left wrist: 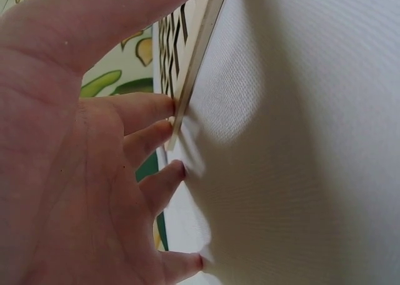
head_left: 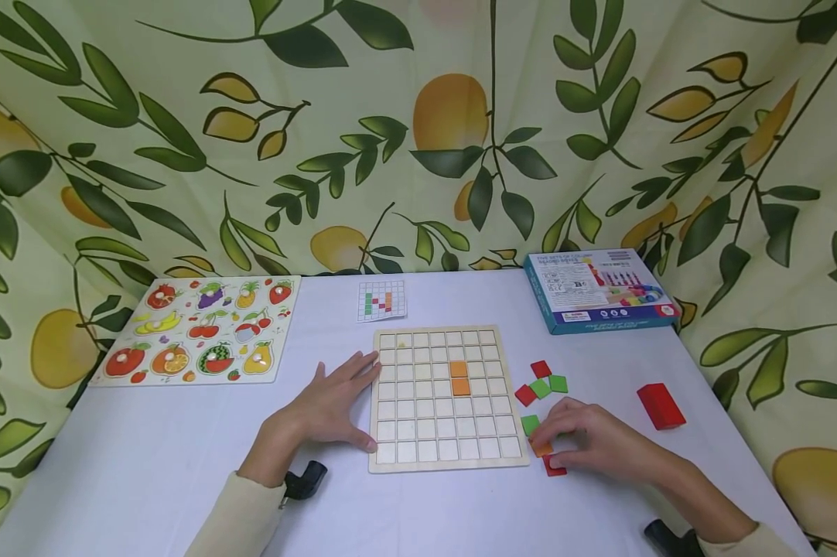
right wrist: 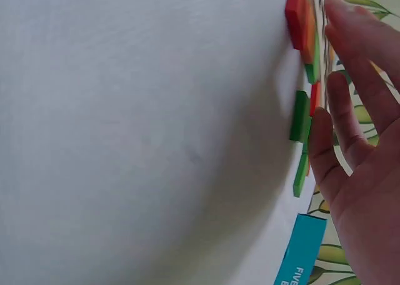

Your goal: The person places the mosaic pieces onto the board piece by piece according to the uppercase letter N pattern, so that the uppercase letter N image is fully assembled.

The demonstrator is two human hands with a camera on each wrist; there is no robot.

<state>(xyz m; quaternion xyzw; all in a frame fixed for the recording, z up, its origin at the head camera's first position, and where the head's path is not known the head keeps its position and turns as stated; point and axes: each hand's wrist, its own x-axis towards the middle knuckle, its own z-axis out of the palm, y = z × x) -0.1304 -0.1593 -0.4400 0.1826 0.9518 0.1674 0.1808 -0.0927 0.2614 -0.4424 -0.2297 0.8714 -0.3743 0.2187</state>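
Observation:
The wooden grid board [head_left: 374, 418] lies at the middle of the table, two orange tiles [head_left: 460, 377] in its squares. At its left edge my left hand [head_left: 331, 404] is spread, fingers straight; in the left wrist view, two fingertips of the hand [left wrist: 94, 166] touch the board's edge [left wrist: 195, 66]. Right of the board, my right hand [head_left: 599, 442] is over the loose tiles, fingers slightly bent around an orange tile [head_left: 543, 449], thumb by a red tile [head_left: 556, 469]. In the right wrist view the fingers of the hand [right wrist: 362, 135] are apart, beside the tiles' edges.
Several red and green tiles [head_left: 540, 388] lie above my right hand. A red block [head_left: 661, 406] stands farther right, a blue box [head_left: 602, 290] at the back right. A pattern card [head_left: 381, 300] lies behind the board, a fruit picture board [head_left: 196, 329] at the back left.

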